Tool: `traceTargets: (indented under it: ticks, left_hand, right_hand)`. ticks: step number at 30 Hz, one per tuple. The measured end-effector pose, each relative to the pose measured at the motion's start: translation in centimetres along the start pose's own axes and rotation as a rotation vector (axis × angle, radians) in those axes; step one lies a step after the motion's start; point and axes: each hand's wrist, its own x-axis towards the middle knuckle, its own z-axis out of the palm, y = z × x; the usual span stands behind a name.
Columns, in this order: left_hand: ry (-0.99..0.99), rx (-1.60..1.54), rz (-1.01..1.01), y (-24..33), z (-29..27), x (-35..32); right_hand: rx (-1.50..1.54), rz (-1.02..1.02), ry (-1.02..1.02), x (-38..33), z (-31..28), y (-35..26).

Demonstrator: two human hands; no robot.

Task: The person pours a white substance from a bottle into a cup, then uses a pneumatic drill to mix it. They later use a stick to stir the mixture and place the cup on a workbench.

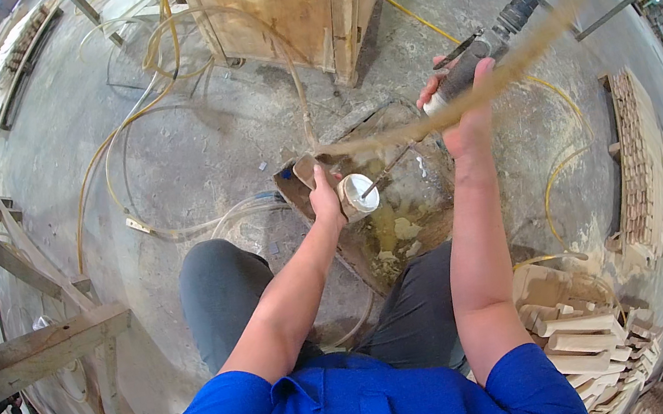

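My left hand (pixel 325 199) is closed around the side of a small white cup (pixel 360 196) with white stuff in it. A small brown piece (pixel 304 168) shows beside the thumb; whether it is gripped cannot be made out. My right hand (pixel 468 118) is wrapped round a dark, air-drill-like hand tool (pixel 468 72), with a lever along its side and a hose fitting at its far end. A thin rod (pixel 396 163) slants from the tool side down into the cup. Below both hands lies a stained, shallow tray-like board (pixel 383 251) between my knees.
A tan hose (pixel 536 67) loops across in front of my right hand. Yellow hoses (pixel 80 223) trail over the concrete floor. A tall wooden box (pixel 272 6) stands ahead. Wooden frames (pixel 47 342) are at left; stacked wood pieces (pixel 638 164) and loose pieces (pixel 585 335) lie at right.
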Motion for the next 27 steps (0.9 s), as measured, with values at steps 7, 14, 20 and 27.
traceTargets:
  ticks: [7, 14, 20, 27]
  left_hand:
    - [-0.007, -0.04, -0.121, 1.0, 0.3, 0.4]
    - [0.052, -0.022, 0.007, 0.5, 0.2, 0.7]
    - [0.04, -0.004, -0.012, 1.0, 0.2, 0.6]
    - [0.052, -0.002, -0.004, 1.2, 0.7, -0.3]
  right_hand:
    - [0.086, -0.047, -0.043, 0.0, -1.1, 0.4]
    - [0.007, -0.094, -0.035, -0.8, 0.4, 0.6]
    - [0.034, -0.068, -0.017, -0.7, 0.5, 0.4]
    - [0.033, -0.092, 0.034, -0.7, 0.5, 0.5]
